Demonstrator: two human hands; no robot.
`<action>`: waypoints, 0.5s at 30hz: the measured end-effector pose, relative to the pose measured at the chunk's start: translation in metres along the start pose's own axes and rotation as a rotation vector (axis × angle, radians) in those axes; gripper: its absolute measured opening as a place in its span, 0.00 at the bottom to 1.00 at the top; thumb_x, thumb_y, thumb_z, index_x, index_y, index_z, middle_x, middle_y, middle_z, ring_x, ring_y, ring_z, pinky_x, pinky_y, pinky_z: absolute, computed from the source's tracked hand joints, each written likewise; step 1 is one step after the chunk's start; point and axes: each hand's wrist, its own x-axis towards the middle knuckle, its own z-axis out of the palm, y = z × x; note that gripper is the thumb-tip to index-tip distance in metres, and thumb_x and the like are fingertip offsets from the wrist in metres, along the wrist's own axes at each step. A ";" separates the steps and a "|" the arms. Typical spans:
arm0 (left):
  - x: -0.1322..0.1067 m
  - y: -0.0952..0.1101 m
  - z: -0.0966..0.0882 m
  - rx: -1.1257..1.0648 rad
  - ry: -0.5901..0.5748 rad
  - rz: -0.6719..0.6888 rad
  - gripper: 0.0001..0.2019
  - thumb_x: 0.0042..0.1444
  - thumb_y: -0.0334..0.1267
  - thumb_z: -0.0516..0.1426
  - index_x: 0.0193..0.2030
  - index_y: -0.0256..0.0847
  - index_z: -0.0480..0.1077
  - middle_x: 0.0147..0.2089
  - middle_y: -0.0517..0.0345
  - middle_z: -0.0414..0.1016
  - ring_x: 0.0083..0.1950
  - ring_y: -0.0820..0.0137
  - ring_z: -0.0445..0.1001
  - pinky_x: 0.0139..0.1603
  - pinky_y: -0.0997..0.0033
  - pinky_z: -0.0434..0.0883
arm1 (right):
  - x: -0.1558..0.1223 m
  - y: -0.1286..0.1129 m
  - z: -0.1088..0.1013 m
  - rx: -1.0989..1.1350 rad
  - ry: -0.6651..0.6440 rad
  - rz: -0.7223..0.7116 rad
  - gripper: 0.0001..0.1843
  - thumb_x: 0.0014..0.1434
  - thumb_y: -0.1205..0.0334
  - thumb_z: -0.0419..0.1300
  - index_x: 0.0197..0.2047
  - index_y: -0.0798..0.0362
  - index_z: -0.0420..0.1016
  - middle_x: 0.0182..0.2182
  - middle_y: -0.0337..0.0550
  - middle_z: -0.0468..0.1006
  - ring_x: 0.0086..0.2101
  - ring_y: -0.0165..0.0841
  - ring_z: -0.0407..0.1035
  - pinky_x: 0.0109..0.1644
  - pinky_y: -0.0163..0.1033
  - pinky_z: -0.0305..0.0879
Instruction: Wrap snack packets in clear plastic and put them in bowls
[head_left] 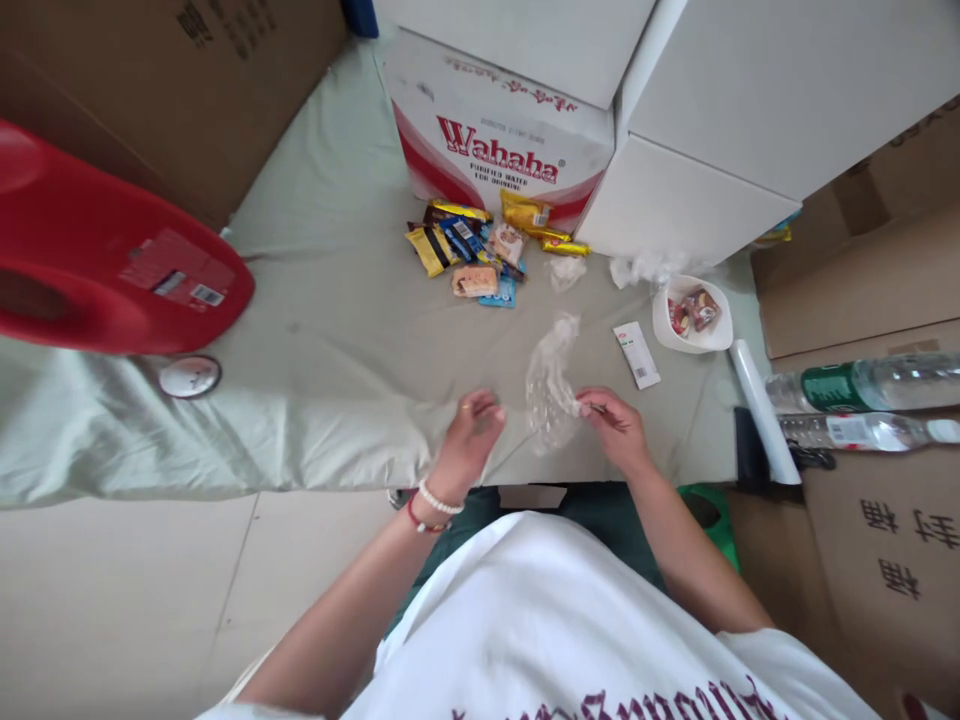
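A crumpled clear plastic bag (551,385) lies over the front part of the cloth-covered table. My right hand (616,428) pinches its right edge between thumb and fingertips. To the left of the bag, my left hand (472,435) hovers just above the cloth with fingers loosely curled and a small gap to the thumb; I see nothing held in it. Beyond both hands sits a pile of small wrapped snacks (472,235) in yellow, blue and brown packaging. A white packet (636,355) lies beyond my right hand, beside a white tub (694,340) with red-brown wrapped snacks inside.
A Wahaha water carton (502,140) and white boxes (720,90) stand along the back. At left are a large red jug (112,260), a brown carton (150,90) and a round lid (190,377). Plastic bottles (870,385) and a white roll (763,410) lie at right.
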 end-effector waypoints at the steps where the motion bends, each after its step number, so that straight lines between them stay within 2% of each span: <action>1: 0.003 0.006 0.015 -0.074 -0.037 -0.110 0.29 0.50 0.50 0.71 0.56 0.44 0.70 0.60 0.42 0.76 0.54 0.58 0.79 0.44 0.65 0.77 | -0.007 -0.003 0.000 0.035 -0.010 0.012 0.13 0.62 0.43 0.65 0.39 0.42 0.82 0.46 0.46 0.82 0.50 0.43 0.76 0.55 0.52 0.73; 3: 0.008 0.015 0.041 -0.182 -0.104 -0.262 0.34 0.44 0.43 0.74 0.57 0.42 0.69 0.60 0.42 0.76 0.52 0.59 0.80 0.43 0.65 0.77 | -0.016 -0.007 0.000 0.107 -0.016 0.044 0.13 0.62 0.43 0.66 0.40 0.42 0.82 0.49 0.47 0.83 0.53 0.44 0.76 0.59 0.53 0.72; 6: 0.016 0.022 0.061 -0.345 -0.224 -0.398 0.25 0.42 0.32 0.72 0.47 0.39 0.71 0.46 0.48 0.80 0.43 0.65 0.79 0.41 0.66 0.77 | -0.023 -0.003 0.003 0.227 0.035 0.111 0.15 0.59 0.42 0.67 0.40 0.43 0.80 0.50 0.47 0.84 0.49 0.43 0.78 0.57 0.54 0.74; 8: 0.021 0.024 0.063 -0.468 -0.234 -0.448 0.19 0.42 0.27 0.69 0.41 0.38 0.71 0.39 0.53 0.80 0.37 0.70 0.78 0.41 0.68 0.77 | -0.026 0.004 0.006 0.281 0.102 0.161 0.17 0.57 0.40 0.68 0.39 0.42 0.78 0.49 0.47 0.84 0.44 0.42 0.79 0.52 0.53 0.76; 11: 0.027 0.023 0.056 -0.563 -0.124 -0.425 0.18 0.41 0.24 0.66 0.39 0.39 0.71 0.37 0.57 0.79 0.35 0.73 0.77 0.40 0.70 0.76 | -0.029 0.016 0.006 0.328 0.165 0.266 0.21 0.51 0.37 0.71 0.37 0.43 0.78 0.41 0.45 0.83 0.37 0.40 0.77 0.45 0.50 0.78; 13: 0.030 0.022 0.050 -0.541 -0.069 -0.372 0.16 0.41 0.25 0.64 0.38 0.39 0.71 0.36 0.57 0.79 0.35 0.73 0.78 0.40 0.70 0.75 | -0.029 0.021 0.001 0.300 0.162 0.338 0.24 0.49 0.36 0.72 0.37 0.45 0.78 0.35 0.44 0.82 0.33 0.38 0.75 0.39 0.47 0.77; 15: 0.031 0.020 0.049 -0.474 -0.031 -0.316 0.12 0.42 0.28 0.62 0.36 0.40 0.70 0.36 0.57 0.79 0.34 0.73 0.77 0.38 0.71 0.74 | -0.026 0.021 -0.005 0.187 0.190 0.347 0.26 0.51 0.33 0.70 0.38 0.47 0.78 0.34 0.44 0.81 0.32 0.37 0.73 0.37 0.45 0.75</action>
